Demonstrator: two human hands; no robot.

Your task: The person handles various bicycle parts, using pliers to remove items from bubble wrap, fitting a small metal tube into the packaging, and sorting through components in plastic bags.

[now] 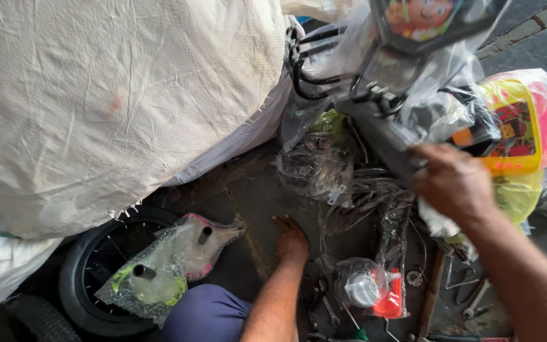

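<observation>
Daylight, soft and diffuse, strongest on the white woven sack (115, 101) at far left, which reads bright but not blown out; the ground beneath it and around the black wheel (96, 272) at near left falls into deep shadow with little detail. Specular glare sits on the clear plastic wrapping (438, 101) at far right and on the small plastic bag (362, 285) near centre. The right hand (454, 180) is smeared by motion blur, the left hand (291, 240) is sharper, and the edges show mild wide-angle stretch.
</observation>
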